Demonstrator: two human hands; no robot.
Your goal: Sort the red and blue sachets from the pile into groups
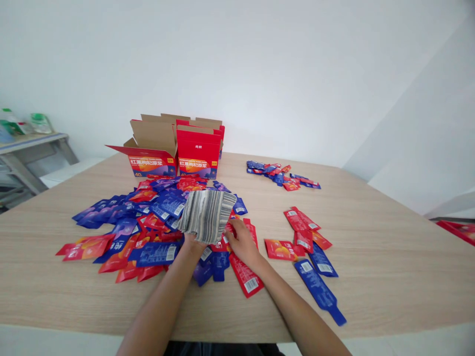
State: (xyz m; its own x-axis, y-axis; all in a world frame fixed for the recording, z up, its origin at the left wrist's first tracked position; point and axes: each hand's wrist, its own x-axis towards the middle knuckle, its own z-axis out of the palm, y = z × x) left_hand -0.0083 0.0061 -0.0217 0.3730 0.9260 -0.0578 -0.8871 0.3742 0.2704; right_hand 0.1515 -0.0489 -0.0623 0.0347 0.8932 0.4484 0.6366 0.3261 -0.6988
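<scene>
A grey, black and cream striped cloth (pixel 208 212) covers my left hand (pixel 194 240). Only the heel of that hand and the wrist show below the cloth, so its fingers are hidden. At the cloth's right edge, my right hand (pixel 241 243) has its fingers curled and its thumb against a red pouch (pixel 221 247), partly hidden by the cloth. Under and left of both hands spreads a heap of red and blue flat pouches (pixel 156 253). Another red pouch (pixel 248 277) lies beneath my right wrist, its barcode facing up.
Two open red cartons, a left one (pixel 152 165) and a right one (pixel 198 153), stand behind the heap, with more carton flaps behind them. Loose pouches (pixel 305 230) lie to the right. A smaller group (pixel 276 173) sits near the back. At far left is a side table (pixel 35 143).
</scene>
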